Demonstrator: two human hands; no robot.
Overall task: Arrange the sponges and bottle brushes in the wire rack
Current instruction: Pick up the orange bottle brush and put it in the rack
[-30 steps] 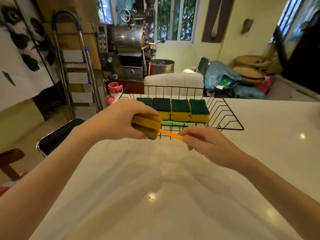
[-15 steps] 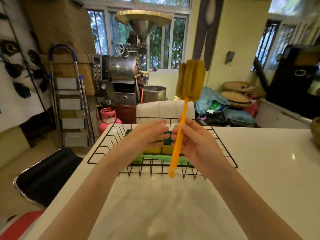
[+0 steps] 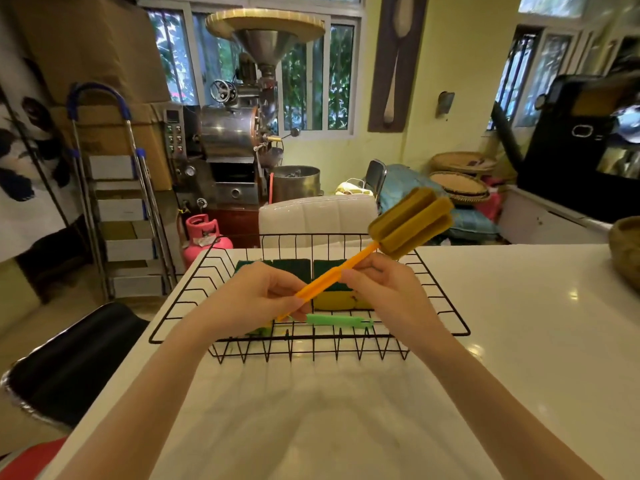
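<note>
Both hands hold an orange bottle brush (image 3: 337, 273) above the black wire rack (image 3: 180, 303). Its mustard sponge head (image 3: 410, 223) points up and to the right. My left hand (image 3: 258, 294) pinches the handle's lower end. My right hand (image 3: 382, 285) grips the handle nearer the head. In the rack lie several green-topped yellow sponges (image 3: 329, 271) in a row, partly hidden by my hands. A green bottle brush (image 3: 337, 321) lies along the rack's front.
The rack sits on a white counter (image 3: 502, 323). A woven basket (image 3: 627, 251) stands at the counter's right edge. A white chair back (image 3: 317, 214) is behind the rack, a black chair (image 3: 69, 362) to the left, below the counter.
The brush was horizontal with my left hand on its sponge head, then stood upright. Now it tilts right, head over the rack's far right corner, both hands on the handle.
</note>
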